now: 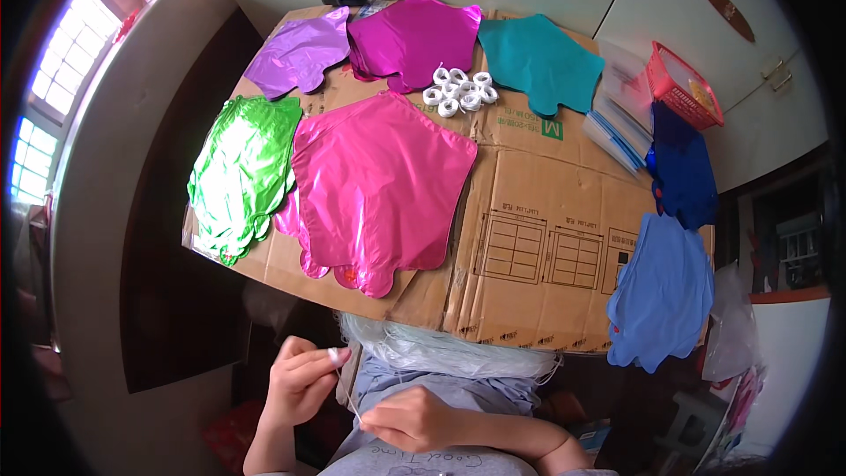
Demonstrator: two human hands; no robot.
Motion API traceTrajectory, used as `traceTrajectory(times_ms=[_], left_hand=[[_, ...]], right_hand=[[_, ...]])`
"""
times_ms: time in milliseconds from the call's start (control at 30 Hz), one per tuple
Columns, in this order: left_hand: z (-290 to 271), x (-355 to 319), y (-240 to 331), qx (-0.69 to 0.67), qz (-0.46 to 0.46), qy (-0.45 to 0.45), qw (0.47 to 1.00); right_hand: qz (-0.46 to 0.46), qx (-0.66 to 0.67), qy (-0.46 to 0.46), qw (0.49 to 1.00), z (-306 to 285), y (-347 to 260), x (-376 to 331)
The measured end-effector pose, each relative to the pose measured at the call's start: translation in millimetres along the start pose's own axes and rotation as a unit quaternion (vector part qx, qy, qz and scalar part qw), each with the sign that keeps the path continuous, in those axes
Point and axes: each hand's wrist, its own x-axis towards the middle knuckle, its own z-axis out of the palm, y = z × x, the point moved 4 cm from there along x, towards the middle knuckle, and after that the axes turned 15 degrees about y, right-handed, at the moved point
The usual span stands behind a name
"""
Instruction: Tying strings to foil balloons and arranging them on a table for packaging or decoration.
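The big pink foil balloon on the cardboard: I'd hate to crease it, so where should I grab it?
Pinch the pink foil balloon at its near scalloped edge, coming from the person's side. It lies flat, and that edge overhangs the cardboard, letting fingers slip underneath.

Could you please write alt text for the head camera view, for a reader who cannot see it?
Seen from above, a person's left hand and right hand pinch a thin white string between them. Beyond lies flattened cardboard spread with flat foil balloons in pink, green, purple, teal and blue, and small white ribbon rolls.
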Motion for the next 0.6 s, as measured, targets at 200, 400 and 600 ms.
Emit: traceTrajectory(times_ms=[200, 400, 600], left_hand=[[-3, -17, -6, -0.593, -0.143, -0.066, 0.789], [5, -2, 0, 0.033, 0.038, -0.076, 0.996], [4, -23, -15, -0.626, -0.200, 0.073, 0.750]], right_hand=[[0.060, -0.049, 0.106, 0.991, -20, 19, 15], [-0.026, -0.020, 0.064, 0.997, -1, 8, 3], [-0.017, -0.070, 0.086, 0.994, 2, 26, 9]])
